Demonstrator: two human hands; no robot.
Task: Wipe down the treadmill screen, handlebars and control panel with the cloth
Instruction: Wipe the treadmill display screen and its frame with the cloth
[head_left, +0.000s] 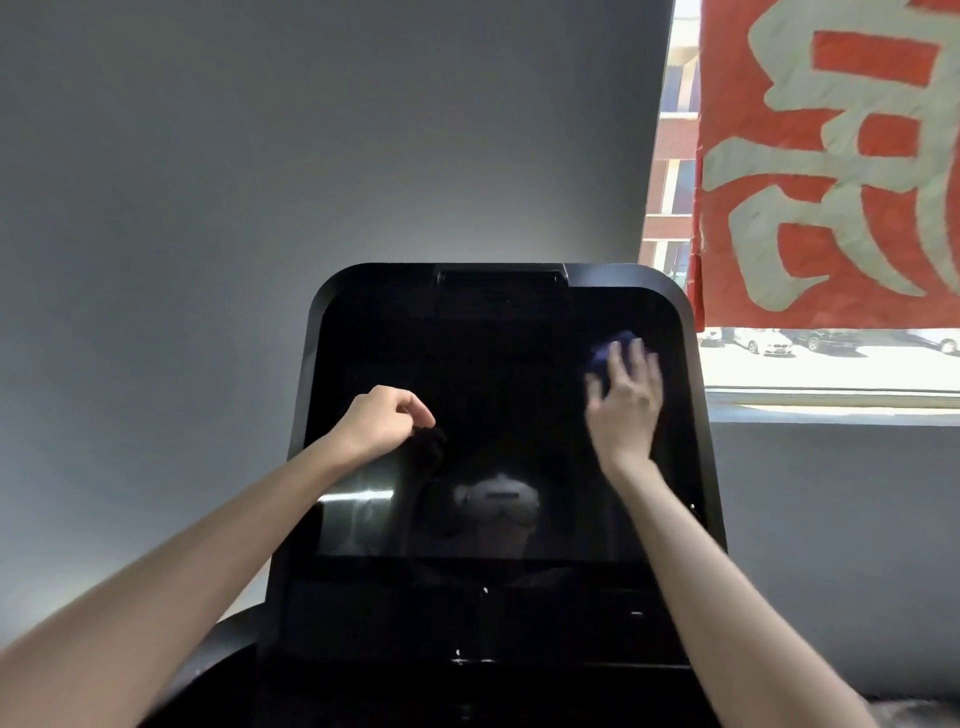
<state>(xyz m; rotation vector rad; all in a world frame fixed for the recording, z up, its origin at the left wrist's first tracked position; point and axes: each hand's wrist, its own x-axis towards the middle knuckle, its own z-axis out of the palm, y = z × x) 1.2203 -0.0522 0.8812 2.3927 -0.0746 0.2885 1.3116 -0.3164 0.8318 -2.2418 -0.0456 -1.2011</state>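
The treadmill's big black screen fills the middle of the head view, switched off and reflecting me. My right hand presses a dark blue cloth flat against the screen's upper right corner, fingers spread over it; the cloth shows only past my fingertips. My left hand hovers in front of the screen's left half, fingers loosely curled, holding nothing. Below the screen lies the dark control panel. A curved black handlebar shows at the lower left, partly behind my left forearm.
A grey wall stands behind the console. To the right is a window with parked cars outside and a red banner hanging over its upper part. A grey sill wall runs under the window.
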